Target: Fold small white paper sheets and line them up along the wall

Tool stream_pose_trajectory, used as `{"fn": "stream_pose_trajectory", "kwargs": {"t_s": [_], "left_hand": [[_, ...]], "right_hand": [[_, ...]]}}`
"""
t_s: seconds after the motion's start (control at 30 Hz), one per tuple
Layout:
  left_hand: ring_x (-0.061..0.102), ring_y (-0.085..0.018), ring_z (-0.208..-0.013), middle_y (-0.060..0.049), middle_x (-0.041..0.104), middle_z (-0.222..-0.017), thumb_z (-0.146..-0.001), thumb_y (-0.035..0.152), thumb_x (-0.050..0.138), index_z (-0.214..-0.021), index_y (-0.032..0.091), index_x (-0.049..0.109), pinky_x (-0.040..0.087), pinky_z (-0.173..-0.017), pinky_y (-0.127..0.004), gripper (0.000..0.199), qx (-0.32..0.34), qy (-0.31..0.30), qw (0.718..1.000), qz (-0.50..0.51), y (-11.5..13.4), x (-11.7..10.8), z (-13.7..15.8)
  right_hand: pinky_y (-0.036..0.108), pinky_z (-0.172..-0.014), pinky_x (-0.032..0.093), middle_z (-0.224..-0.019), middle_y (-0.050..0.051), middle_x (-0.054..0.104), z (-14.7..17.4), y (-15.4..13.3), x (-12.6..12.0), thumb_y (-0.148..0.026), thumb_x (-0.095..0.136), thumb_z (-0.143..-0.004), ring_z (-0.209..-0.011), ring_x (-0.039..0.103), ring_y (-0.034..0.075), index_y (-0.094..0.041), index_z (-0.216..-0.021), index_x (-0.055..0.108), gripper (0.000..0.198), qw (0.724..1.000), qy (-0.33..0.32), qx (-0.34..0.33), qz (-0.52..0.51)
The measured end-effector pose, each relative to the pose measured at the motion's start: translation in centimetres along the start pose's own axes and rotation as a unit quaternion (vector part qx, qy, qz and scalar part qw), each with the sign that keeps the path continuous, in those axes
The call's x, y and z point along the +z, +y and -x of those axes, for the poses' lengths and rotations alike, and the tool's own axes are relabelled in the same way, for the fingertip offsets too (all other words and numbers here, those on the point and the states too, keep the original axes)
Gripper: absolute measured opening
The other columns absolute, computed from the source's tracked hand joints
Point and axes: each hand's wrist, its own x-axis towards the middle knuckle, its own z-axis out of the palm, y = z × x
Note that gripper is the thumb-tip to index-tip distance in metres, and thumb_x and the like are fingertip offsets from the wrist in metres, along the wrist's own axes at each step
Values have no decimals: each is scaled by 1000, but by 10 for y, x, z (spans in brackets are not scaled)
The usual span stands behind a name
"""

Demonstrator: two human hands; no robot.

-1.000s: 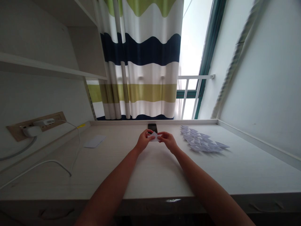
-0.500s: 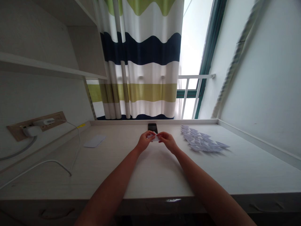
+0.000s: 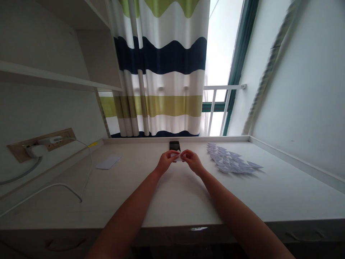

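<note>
A small piece of white paper (image 3: 177, 157) is held up between my two hands, above the middle of the desk. My left hand (image 3: 166, 160) pinches its left side, fingers closed on it. On the right side, my right hand (image 3: 192, 160) grips the paper between thumb and fingers. One pointed corner sticks up between the fingertips; the folds are too small to make out. Just behind my hands lies a dark phone (image 3: 174, 145), its lower end hidden by them. To the right, a pile of folded white paper pieces (image 3: 231, 160) lies in overlapping rows.
Flat white paper sheets (image 3: 108, 162) lie on the desk (image 3: 185, 201) at left. A white cable (image 3: 90, 169) runs from the wall socket (image 3: 43, 144) across the desk's left side. A raised ledge borders the back, below a striped curtain (image 3: 172, 104). Shelves overhang at upper left.
My fingers have shifted slightly on the paper, and its corner now points up a little farther right. Everything else lies as before.
</note>
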Motion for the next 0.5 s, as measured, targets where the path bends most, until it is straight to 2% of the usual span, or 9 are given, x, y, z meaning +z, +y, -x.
{"fn": "stream_pose_trajectory", "kwargs": {"t_s": [0.27,0.5], "left_hand": [[54,-13,-64,-4,64,-71,-62,32,64,-79,16,68,45,-61,-25,24,23,19,996,-79,-5,-5,-2],[59,-16,-74,-7,66,-85,-58,29,69,-88,15,66,46,-72,-30,33,-2,23,999,-38,2,-6,2]], "right_hand": [[31,-63,47,-65,2,61,-2,0,-5,-35,62,-61,-62,54,13,-17,-74,64,23,999,33,24,-17],[31,-65,46,-70,4,65,-2,1,-7,-29,66,-59,-62,56,13,-16,-84,67,29,1000,17,17,10]]}}
